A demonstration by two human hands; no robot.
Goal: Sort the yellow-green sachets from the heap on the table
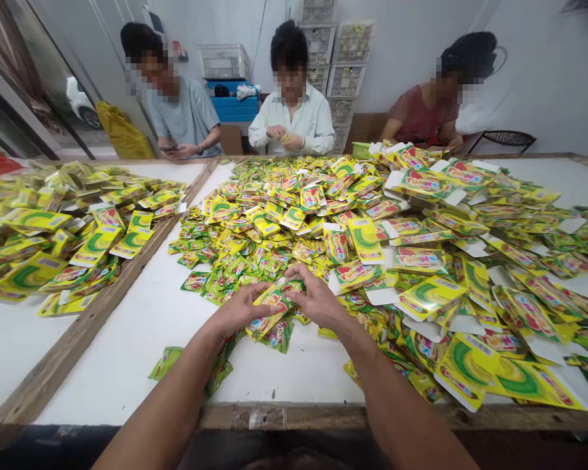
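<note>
Just above the table, my left hand (240,310) grips a small yellow and green carton (268,311), thumb lying across its printed face. My right hand (319,301) is closed at the carton's upper end, its fingers on a small green sachet (294,286). How far the sachet sits inside the carton I cannot tell. Under the hands lies another green sachet (278,336), flat on the white tabletop. Beyond them spreads a heap of loose sachets (245,267). To the right, a pile of yellow cartons (428,294) shows several with white end flaps standing out.
A wooden strip (108,294) divides the table; left of it lies a pile of cartons (98,245). A wooden edge (323,416) runs along the front. Across the table sit three people, the middle one (294,121) handling a small yellow item. Plastic crates (350,59) stand behind.
</note>
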